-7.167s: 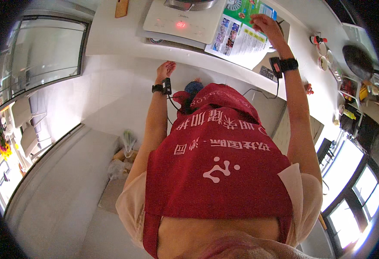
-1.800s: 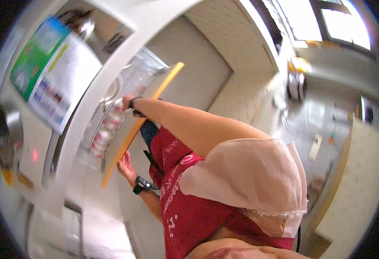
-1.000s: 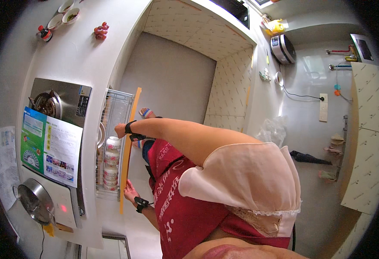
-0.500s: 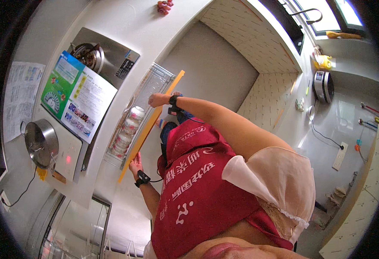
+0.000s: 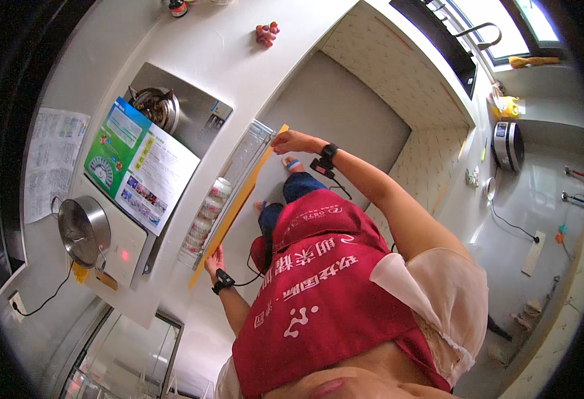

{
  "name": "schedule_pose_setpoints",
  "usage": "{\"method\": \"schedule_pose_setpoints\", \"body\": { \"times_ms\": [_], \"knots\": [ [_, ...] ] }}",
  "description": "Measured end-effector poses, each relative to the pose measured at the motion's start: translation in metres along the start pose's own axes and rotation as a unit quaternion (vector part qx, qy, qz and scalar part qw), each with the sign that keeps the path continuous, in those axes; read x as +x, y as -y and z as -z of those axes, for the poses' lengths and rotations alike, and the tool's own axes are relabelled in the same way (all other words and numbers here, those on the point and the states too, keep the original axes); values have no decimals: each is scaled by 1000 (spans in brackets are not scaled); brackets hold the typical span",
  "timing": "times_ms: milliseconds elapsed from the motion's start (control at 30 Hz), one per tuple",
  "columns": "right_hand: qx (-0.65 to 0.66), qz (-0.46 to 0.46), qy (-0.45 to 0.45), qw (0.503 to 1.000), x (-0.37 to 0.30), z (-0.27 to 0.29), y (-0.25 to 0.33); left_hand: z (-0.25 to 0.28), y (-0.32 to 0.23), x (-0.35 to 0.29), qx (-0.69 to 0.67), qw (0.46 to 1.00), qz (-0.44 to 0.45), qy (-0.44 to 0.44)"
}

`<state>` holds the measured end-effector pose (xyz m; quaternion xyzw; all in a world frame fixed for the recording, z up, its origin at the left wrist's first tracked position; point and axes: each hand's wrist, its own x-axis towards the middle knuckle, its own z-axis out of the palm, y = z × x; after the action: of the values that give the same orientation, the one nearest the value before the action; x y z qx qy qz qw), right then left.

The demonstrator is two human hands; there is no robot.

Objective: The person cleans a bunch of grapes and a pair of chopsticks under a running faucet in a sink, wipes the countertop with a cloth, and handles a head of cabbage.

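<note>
A pull-out drawer with a yellow-orange front (image 5: 235, 205) stands partly out from beneath the white counter. Inside its wire basket (image 5: 251, 141) is a row of several white jars with a floral pattern (image 5: 211, 207). My right hand (image 5: 294, 141) is closed at the drawer front's far right end, fingers curled on its edge. At the near left end, my left hand (image 5: 215, 261) rests against the front, fingers stretched out. Both wrists wear black bands with small devices.
On the counter lie grapes (image 5: 266, 34), a gas burner (image 5: 155, 108), a green-and-white leaflet (image 5: 139, 163) and a steel pot (image 5: 84, 229) by a lit cooktop (image 5: 120, 263). A sink (image 5: 438, 40) is at the far right, a rice cooker (image 5: 507, 145) at right.
My right hand has moved from over the basket to the drawer front's far right end. The drawer has slid somewhat inward, under the counter. My left hand stays at the front's near end.
</note>
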<state>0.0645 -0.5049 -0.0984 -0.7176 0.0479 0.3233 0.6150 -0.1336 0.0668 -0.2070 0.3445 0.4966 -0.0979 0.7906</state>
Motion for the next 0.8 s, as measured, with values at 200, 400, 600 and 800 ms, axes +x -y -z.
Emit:
{"method": "schedule_pose_setpoints", "body": {
  "times_ms": [200,400,600,800],
  "knots": [
    [-12,-15,-13,1000,-25,39,15,21,-50,37,160,987,6,-33],
    [-13,-28,-76,997,-58,79,-13,-214,-62,-17,318,931,-158,90],
    [44,-20,-144,988,-97,111,-13,-476,-85,-19,555,566,-583,179],
    [137,-28,-131,982,-96,118,-21,-530,-111,51,642,422,-635,81]
  ]
}}
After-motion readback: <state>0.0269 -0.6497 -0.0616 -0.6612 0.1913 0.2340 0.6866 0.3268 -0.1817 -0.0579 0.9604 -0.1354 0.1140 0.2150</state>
